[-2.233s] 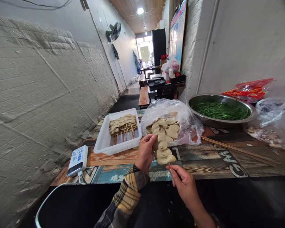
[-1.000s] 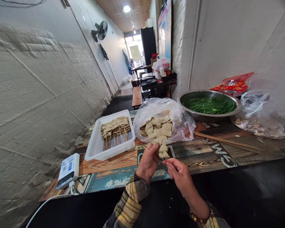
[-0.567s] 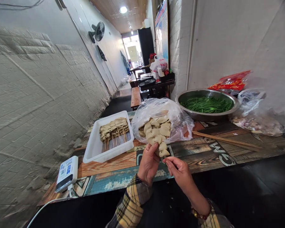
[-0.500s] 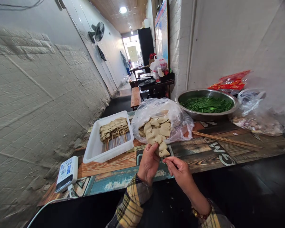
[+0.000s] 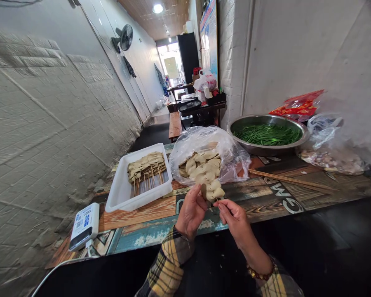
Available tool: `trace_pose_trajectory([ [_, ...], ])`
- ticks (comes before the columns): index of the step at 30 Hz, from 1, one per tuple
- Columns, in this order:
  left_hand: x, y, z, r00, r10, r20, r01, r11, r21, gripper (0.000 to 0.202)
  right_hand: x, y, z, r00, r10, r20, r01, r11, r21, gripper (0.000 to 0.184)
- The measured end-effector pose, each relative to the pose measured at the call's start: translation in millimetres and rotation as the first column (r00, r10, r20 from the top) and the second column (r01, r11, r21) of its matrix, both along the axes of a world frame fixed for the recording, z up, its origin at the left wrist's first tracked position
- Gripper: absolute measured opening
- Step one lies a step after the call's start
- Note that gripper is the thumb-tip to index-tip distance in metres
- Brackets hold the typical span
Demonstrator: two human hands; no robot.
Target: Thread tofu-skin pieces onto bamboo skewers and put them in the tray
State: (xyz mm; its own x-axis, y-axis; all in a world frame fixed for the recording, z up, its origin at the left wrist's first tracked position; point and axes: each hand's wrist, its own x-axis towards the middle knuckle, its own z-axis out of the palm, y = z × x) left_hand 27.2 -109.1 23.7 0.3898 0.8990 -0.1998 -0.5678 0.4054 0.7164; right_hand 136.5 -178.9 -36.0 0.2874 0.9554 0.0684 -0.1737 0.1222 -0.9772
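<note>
My right hand (image 5: pixel 234 218) pinches the lower end of a thin skewer threaded with pale beige, round-edged food slices (image 5: pixel 214 192). My left hand (image 5: pixel 191 213) is at the left side of this skewer, its thumb and fingers closed on a slice at the edge; some fingertips are hidden behind it. Just beyond the hands, an open clear plastic bag (image 5: pixel 235 159) holds a pile of loose slices (image 5: pixel 200 163) of the same kind. To the left, a white plastic tray (image 5: pixel 120 198) holds stacked skewers of slices (image 5: pixel 146 163), their sticks pointing toward me.
A metal bowl (image 5: pixel 235 142) of green chives or similar stalks (image 5: pixel 268 134) stands at the right rear. Bare skewers (image 5: pixel 292 180) lie before it. Farther right sits a clear bag (image 5: pixel 330 159) of pale food. A white device with a screen (image 5: pixel 84 227) and cable stands at the table's left edge.
The skewered slices have shifted slightly right and now sit bunched nearer my right hand. My left fingers have moved from the skewer's middle to a slice at its left edge.
</note>
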Motion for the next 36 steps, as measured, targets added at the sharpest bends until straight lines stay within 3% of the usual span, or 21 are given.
trace_pose_trajectory([
  [6,-1.3,-8.4,-6.6,0.991,-0.115,-0.069,0.119,0.991,0.059,0.036,-1.5,1.3,3.2,0.998,-0.044,-0.034,0.044,0.999,-0.002,0.037],
  [12,6.3,-11.5,-13.1,0.995,-0.028,-0.100,0.036,0.996,0.086,0.030,-3.9,0.4,2.1,1.000,-0.020,0.002,0.020,1.000,-0.002,0.038],
  [17,6.0,-10.0,-11.2,0.982,0.116,-0.151,-0.099,0.989,0.114,0.036,-6.0,-3.3,2.1,0.980,-0.017,0.196,0.015,1.000,0.013,0.038],
  [22,7.9,-11.4,-9.3,0.973,0.171,-0.158,-0.148,0.978,0.145,0.033,-9.7,-5.6,2.5,0.936,-0.070,0.344,0.065,0.998,0.029,0.035],
  [29,17.7,-14.2,-15.9,0.910,0.307,-0.279,-0.230,0.933,0.276,0.028,-10.0,-5.1,-0.1,0.910,-0.102,0.401,0.090,0.995,0.048,0.034],
  [36,-0.6,-11.1,-21.8,0.939,0.240,-0.246,-0.170,0.947,0.273,0.037,-7.4,-8.8,-2.9,0.939,-0.067,0.338,0.065,0.998,0.017,0.040],
])
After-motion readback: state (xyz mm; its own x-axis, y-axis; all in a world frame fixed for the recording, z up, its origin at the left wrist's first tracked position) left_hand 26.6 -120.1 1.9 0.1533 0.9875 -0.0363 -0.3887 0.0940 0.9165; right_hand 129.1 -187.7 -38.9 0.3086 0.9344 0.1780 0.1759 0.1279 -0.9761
